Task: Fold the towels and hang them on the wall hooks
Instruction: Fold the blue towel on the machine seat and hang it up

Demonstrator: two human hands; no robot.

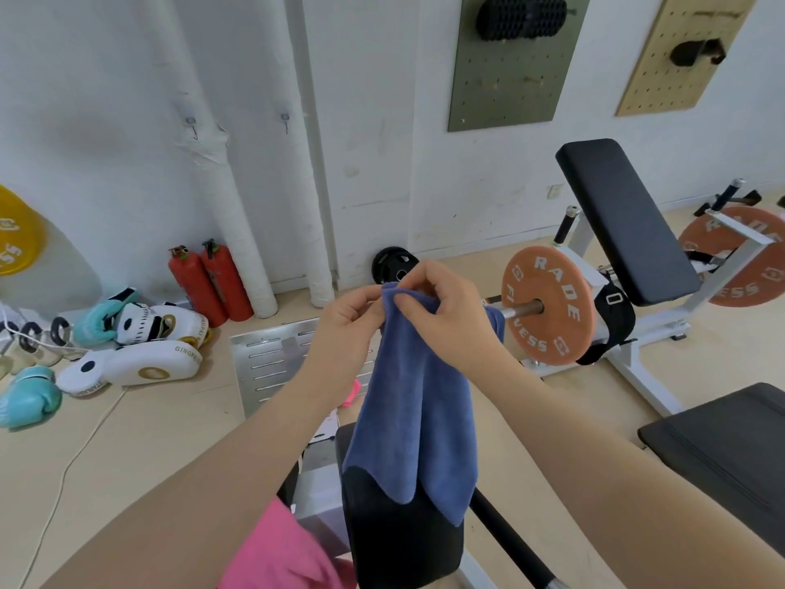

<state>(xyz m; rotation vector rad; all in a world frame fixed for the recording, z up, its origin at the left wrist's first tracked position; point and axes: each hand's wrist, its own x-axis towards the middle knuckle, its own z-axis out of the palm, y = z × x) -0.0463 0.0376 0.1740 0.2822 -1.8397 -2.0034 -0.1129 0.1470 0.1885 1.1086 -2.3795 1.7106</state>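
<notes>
I noted the left hand [352, 316] and right hand [441, 308] both pinching the blue towel [412, 401] by its top edge, letting it hang straight for folding, well below the wall hooks [285, 121].

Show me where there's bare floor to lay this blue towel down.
Bare floor lies between the white cable and the metal plate. It is crowded by the boxing gloves and around the bench with the orange weight plate.

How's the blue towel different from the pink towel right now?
The blue towel is held up, pinched at its top by the left hand and right hand, and hangs folded lengthwise. The pink towel lies bunched low by the left forearm, gripped by neither hand. Neither hangs on a wall hook yet.
</notes>
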